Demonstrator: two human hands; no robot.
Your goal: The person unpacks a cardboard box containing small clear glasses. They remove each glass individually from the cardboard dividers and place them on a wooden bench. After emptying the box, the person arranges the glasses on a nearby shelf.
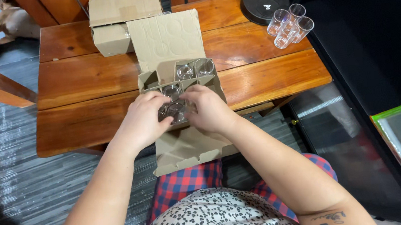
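An open cardboard box (165,40) with divider cells lies on the wooden table (90,78). Clear drinking glasses (193,69) stand in its far cells. My left hand (142,119) and my right hand (207,108) are both in the near cells, fingers curled around a clear glass (176,110) between them. The glass is partly hidden by my fingers, so how far it has risen from its cell cannot be told. The box's front flap (189,151) hangs over the table edge toward my lap.
Three clear glasses (289,24) stand at the table's far right beside a black round lamp base (263,2). A second closed cardboard box (119,22) sits at the back. A dog (10,22) lies on the floor at far left. Dark furniture borders the right.
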